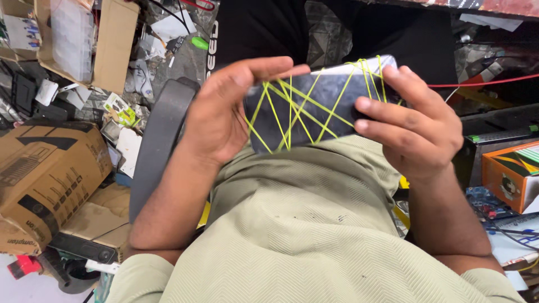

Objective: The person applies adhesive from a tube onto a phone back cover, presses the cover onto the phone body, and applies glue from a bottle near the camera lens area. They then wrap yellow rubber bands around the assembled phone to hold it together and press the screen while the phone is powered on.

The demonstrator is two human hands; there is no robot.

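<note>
A dark phone [306, 120] wrapped in several crossing yellow-green rubber bands [286, 109] is held flat in front of my chest, above my pale green shirt [292, 224]. My left hand [224, 109] grips its left end, thumb stretched over the top edge. My right hand [412, 120] clasps the right end, with two fingertips pressed on the phone's face. The phone's right part is hidden under those fingers.
A brown cardboard box [45, 174] lies at the left, with a dark chair armrest [160, 140] beside my left arm. Small parts and packets litter the floor [123, 106] at upper left. An orange box [511, 174] and a blue circuit board [485, 202] sit at the right.
</note>
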